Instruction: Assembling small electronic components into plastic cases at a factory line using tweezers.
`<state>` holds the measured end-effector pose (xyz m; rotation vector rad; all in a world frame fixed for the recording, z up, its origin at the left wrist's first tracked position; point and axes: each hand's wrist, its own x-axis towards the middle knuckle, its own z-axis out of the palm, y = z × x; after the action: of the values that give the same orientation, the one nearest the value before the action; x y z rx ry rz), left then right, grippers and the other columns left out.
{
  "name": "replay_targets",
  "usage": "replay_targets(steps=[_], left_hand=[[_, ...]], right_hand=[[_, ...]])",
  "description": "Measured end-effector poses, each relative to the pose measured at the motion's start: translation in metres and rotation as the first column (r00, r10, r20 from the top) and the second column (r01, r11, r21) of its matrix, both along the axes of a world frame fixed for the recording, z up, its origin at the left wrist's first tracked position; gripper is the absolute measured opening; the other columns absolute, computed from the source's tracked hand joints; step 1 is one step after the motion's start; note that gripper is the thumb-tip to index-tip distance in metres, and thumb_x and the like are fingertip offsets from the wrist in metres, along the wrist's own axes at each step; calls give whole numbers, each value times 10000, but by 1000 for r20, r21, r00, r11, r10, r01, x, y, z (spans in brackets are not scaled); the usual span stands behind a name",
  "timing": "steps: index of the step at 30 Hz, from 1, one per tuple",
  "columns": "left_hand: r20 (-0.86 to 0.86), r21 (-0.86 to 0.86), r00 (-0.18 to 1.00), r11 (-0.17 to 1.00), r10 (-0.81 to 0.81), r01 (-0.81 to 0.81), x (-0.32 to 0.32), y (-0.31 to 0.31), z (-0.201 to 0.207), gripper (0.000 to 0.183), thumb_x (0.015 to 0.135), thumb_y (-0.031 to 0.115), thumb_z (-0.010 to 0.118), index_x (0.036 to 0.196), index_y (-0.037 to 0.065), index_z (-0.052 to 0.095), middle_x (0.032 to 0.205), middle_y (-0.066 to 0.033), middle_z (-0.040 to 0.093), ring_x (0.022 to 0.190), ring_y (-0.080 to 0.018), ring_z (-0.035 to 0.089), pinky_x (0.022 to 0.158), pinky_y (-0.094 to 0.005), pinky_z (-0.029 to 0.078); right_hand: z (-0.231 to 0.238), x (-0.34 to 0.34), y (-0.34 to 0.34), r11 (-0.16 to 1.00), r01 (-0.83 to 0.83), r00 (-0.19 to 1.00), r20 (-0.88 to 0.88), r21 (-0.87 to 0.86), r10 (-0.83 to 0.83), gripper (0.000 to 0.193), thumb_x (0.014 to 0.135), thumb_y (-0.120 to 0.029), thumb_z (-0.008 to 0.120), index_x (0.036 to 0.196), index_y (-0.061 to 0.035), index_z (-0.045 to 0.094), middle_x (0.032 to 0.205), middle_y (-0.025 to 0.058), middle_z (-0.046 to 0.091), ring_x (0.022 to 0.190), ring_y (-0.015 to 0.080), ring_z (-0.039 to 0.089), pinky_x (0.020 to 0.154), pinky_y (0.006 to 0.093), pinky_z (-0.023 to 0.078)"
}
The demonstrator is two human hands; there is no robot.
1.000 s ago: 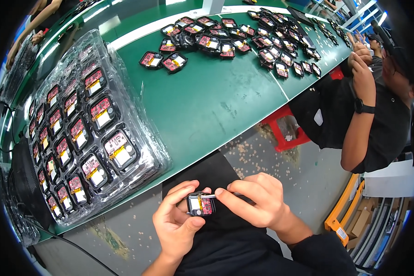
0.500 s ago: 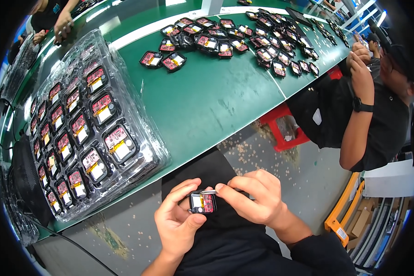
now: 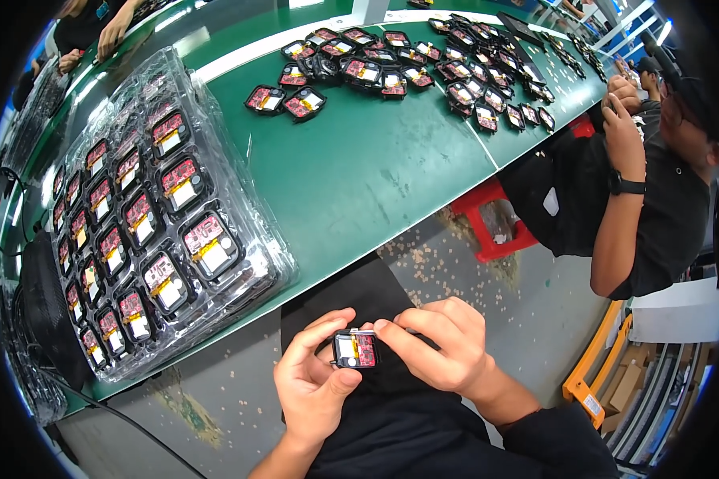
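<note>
Left hand [image 3: 307,391] has its fingers and thumb wrapped around an open smartwatch case [image 3: 355,350], red board up, over the person's lap [image 3: 407,427], while the right hand [image 3: 447,347] pinches a thin silvery tool [image 3: 363,331], maybe tweezers, at its top edge. Compared with 1 second ago the case has crept up a bit but the tool's on the same edge, so that spot's probably still being worked. Past that, a clear plastic tray [image 3: 256,267] of similar cases sits on the green table [image 3: 343,188], loose pile [image 3: 363,72] farther back.

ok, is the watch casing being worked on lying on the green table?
No, the left hand holds the watch casing in the air, short of the green table.
</note>
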<state>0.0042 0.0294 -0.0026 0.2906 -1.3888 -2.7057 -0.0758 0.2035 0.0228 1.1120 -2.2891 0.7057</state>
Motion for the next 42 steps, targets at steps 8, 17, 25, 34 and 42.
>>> replay_targets(steps=[8, 17, 25, 34, 42], left_hand=[[-10, 1, 1000, 1000, 15, -15, 0, -1, -5, 649, 858, 224, 873, 1346, -73, 566, 1418, -242, 545, 1243, -343, 642, 1057, -422, 546], [-33, -33, 999, 999, 0, -1, 4, -3, -1, 620, 858, 163, 871, 1345, -80, 574, 1446, -235, 512, 1237, -315, 640, 1029, -400, 560], [-29, -50, 1000, 999, -7, 6, -2, -3, -1, 619, 852, 139, 871, 1347, -88, 577, 1451, -235, 513, 1242, -307, 635, 1014, -388, 568], [20, -6, 999, 999, -39, 39, 0, -7, 14, 603, 858, 73, 848, 1353, -132, 571, 1421, -240, 563, 1239, -326, 651, 1015, -382, 574], [55, -56, 998, 998, -21, 24, 4, -9, 15, 605, 852, 6, 829, 1373, -140, 558, 1426, -254, 571, 1251, -332, 645, 1025, -390, 574]], right_hand=[[-2, 1, -5, 996, 24, 993, 115, -84, -14, 259, 671, -40, 871, 912, -84, 786, 815, 17, 662, 628, 162, 586, 557, 289, 448], [-1, -2, -3, 977, 4, 919, 385, -213, 81, 248, 706, -47, 882, 928, -60, 773, 844, 26, 685, 636, 187, 588, 535, 308, 470], [-7, 1, -1, 988, 13, 949, 312, -156, 37, 237, 722, -53, 850, 948, -51, 780, 844, 28, 687, 637, 180, 592, 536, 307, 483], [-15, 11, -3, 986, 13, 986, 167, -164, 15, 321, 677, 7, 768, 997, -8, 786, 853, 62, 679, 658, 187, 621, 547, 280, 517], [-15, 14, -8, 991, 9, 988, 155, -136, 13, 357, 660, -5, 750, 1016, 13, 780, 876, 69, 677, 661, 185, 626, 535, 279, 513]])
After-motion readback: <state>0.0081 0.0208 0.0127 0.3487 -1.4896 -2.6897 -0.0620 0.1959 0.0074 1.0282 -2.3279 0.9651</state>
